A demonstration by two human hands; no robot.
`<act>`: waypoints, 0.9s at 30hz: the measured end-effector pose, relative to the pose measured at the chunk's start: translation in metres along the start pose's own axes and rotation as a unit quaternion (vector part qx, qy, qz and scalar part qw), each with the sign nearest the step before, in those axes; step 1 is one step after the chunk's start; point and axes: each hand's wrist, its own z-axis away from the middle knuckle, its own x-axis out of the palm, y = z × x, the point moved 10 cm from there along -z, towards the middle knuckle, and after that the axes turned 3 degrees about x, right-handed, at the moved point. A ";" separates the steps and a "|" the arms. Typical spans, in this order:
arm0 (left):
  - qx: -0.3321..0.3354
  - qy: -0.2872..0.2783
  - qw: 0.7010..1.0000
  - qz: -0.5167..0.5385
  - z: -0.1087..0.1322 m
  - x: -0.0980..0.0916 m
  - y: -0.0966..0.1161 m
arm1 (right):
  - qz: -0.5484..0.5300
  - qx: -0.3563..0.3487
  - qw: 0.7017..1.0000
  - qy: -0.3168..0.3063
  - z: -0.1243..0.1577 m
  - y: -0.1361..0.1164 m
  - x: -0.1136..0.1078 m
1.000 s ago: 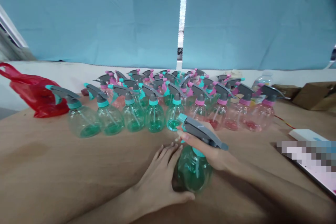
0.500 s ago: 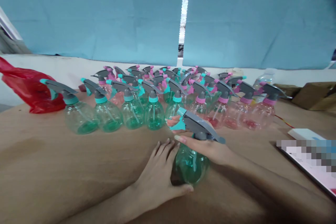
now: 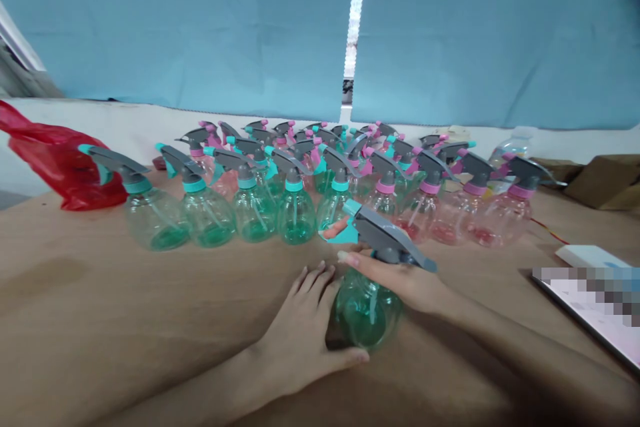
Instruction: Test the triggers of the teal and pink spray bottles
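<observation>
A green, clear spray bottle (image 3: 367, 317) with a grey trigger head and turquoise nozzle stands near me, slightly tilted. My right hand (image 3: 400, 280) is closed around its neck, just below the spray head; some fingers are hidden behind it. Low at the bottle's left side is my left hand (image 3: 300, 333), fingers spread toward the table and thumb stretched along the bottle's front. Whether the left palm presses on the bottle cannot be made out. Just beyond, a green spray bottle (image 3: 297, 217) stands in a front row with other green ones and pink spray bottles (image 3: 483, 223).
More spray bottles crowd behind the front row. A red plastic bag (image 3: 75, 167) lies at the left. At the right are a dark-edged tablet-like object (image 3: 590, 320), a white box (image 3: 580, 257) and brown packaging (image 3: 605, 180). A blue curtain (image 3: 200, 33) hangs behind the wooden table (image 3: 125, 320).
The view has shifted slightly. The bottle's head has tipped a little to the right with my right hand, still gripping it. My left hand stays nearly where it was.
</observation>
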 end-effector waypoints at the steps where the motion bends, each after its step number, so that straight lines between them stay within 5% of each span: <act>1: 0.001 0.000 1.000 0.001 0.000 0.000 -0.001 | 0.008 0.004 1.000 0.002 0.000 0.002 -0.001; 19: 0.024 -0.026 0.999 -0.032 0.005 0.003 -0.007 | 0.021 -0.038 0.999 0.016 -0.005 0.001 -0.019; 27: 0.016 -0.021 0.999 -0.027 0.004 0.001 -0.008 | -0.010 -0.009 0.998 0.065 -0.012 0.022 -0.040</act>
